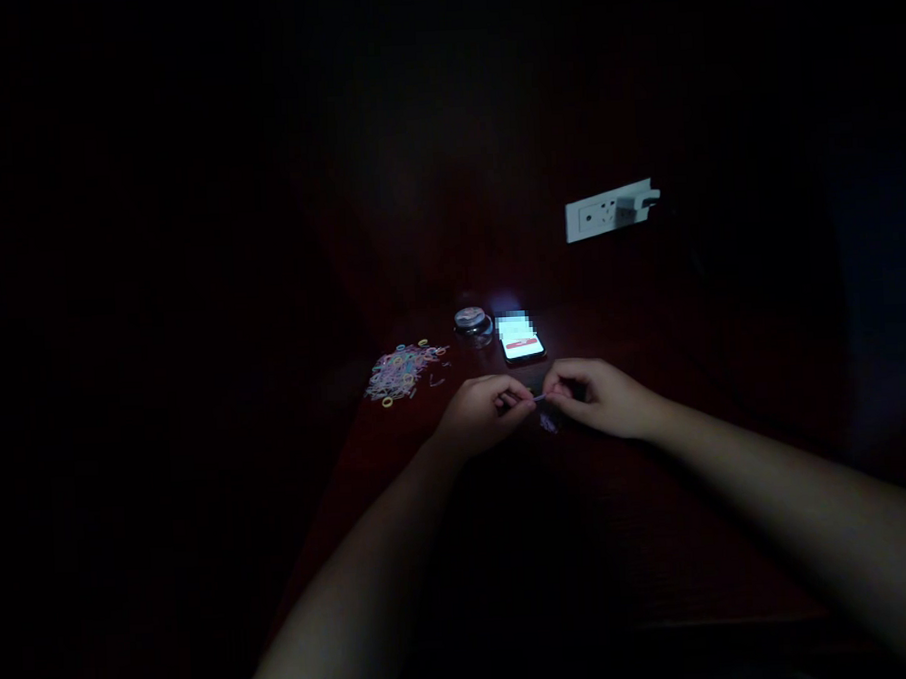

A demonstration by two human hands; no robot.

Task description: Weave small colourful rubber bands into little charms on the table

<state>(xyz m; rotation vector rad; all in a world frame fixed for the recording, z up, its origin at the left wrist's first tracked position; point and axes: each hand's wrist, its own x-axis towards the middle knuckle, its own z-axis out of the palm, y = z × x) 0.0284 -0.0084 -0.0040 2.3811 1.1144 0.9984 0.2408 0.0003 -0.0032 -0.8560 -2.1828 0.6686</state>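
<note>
Between my two hands a small, pale purple elastic band is held at both ends. My left hand pinches its left end between thumb and forefinger. At the right end, the thumb and forefinger of my right hand are closed on it too. Just below the fingertips lies a little bunch of purple bands on the dark reddish table. To the left of my left hand spreads a heap of many-coloured elastic bands, with a few yellow and blue rings among them.
Beyond my hands a phone with a lit screen rests on the table. Beside it stands a small round jar with a pale lid. A white power strip with a plug is on the wall behind. The surroundings are very dark.
</note>
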